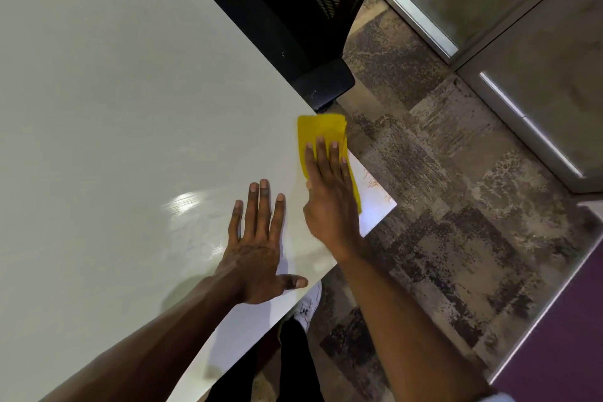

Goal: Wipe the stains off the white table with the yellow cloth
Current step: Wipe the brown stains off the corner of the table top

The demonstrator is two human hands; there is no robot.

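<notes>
The white table (114,114) fills the left of the head view, its right corner at the middle right. A folded yellow cloth (321,129) lies on the table's right edge, its far end hanging slightly past the edge. My right hand (329,199) presses flat on the cloth with fingers extended. My left hand (257,248) rests flat on the table just left of it, fingers spread, holding nothing. Faint brownish stains (373,184) show near the table corner, right of the cloth.
A black office chair (293,19) with a mesh back stands against the table's far right edge. Patterned carpet (456,206) covers the floor on the right. Glass partitions with metal frames (509,101) run along the far right. My white shoe (308,307) shows below the table edge.
</notes>
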